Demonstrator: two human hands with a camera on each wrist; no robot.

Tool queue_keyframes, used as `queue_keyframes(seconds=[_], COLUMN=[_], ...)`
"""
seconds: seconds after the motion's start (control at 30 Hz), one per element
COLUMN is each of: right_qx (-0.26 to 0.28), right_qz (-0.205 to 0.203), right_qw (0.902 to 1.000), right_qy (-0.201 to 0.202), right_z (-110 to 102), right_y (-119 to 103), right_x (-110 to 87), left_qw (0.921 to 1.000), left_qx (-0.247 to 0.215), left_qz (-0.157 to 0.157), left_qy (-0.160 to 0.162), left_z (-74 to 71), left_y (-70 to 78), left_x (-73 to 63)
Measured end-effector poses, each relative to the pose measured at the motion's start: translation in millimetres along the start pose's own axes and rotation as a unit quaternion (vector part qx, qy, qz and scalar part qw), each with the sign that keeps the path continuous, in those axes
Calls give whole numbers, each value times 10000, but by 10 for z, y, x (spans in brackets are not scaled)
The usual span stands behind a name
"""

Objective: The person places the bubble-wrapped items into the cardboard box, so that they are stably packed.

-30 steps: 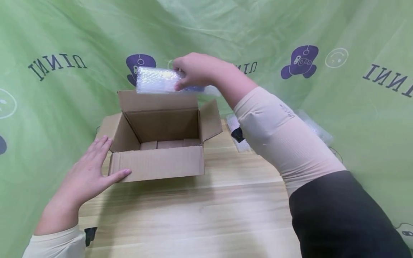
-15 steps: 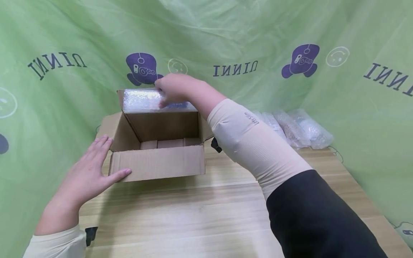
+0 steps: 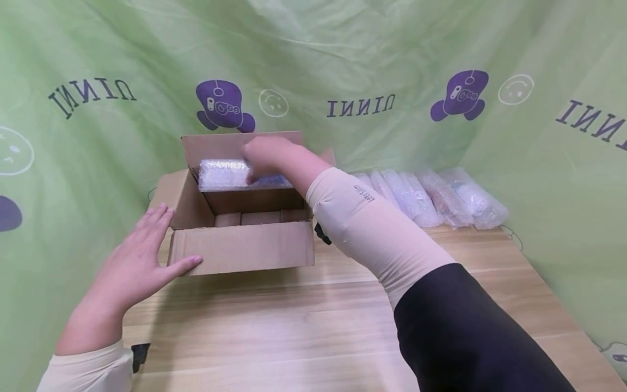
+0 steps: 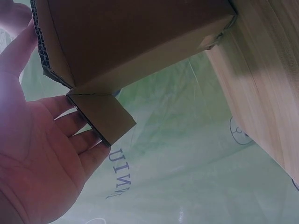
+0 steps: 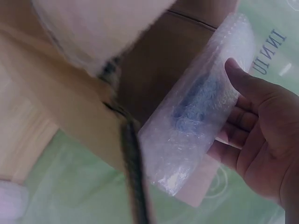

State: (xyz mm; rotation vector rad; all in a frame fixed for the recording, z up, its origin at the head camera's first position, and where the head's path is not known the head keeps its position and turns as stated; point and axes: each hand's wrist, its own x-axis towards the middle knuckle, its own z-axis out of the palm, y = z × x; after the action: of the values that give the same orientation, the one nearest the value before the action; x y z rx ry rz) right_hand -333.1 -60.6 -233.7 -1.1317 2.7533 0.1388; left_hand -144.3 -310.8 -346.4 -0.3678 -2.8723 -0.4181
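Over the box (image 3: 242,245), the right hand (image 3: 268,156) grips a shiny, blue-patched bubble-wrapped packet (image 5: 198,107), left hand (image 3: 134,264) straight-fingered.

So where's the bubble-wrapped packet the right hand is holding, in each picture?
Head: the bubble-wrapped packet is left of centre, at the rear of the cardboard box's opening, in the right hand.
Left wrist: not in it.
Right wrist: slanting, right of centre.
Shared landmark: the cardboard box, partly visible in every view.

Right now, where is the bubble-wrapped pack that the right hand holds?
In the head view, the bubble-wrapped pack is left of centre, in the right hand, at the cardboard box's opening, before its far flap.
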Motion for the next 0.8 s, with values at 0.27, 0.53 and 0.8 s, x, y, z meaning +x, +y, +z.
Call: queue_keyframes(seconds=[0.27, 0.53, 0.8], right_qx=[-175, 6, 404], right_qz=[-1, -77, -25], right_qw=[9998, 9996, 9976], right_qy=[19, 265, 556], right_z=[148, 141, -58], right_y=[-34, 91, 367], right_x=[81, -10, -274], left_qw=[10000, 9999, 9999], left_qx=[-27, -46, -68], left_qz=[-80, -98, -76], left_qy=[-45, -85, -47], left_z=[4, 12, 12], left_y=[-6, 4, -13], left_x=[-3, 9, 6])
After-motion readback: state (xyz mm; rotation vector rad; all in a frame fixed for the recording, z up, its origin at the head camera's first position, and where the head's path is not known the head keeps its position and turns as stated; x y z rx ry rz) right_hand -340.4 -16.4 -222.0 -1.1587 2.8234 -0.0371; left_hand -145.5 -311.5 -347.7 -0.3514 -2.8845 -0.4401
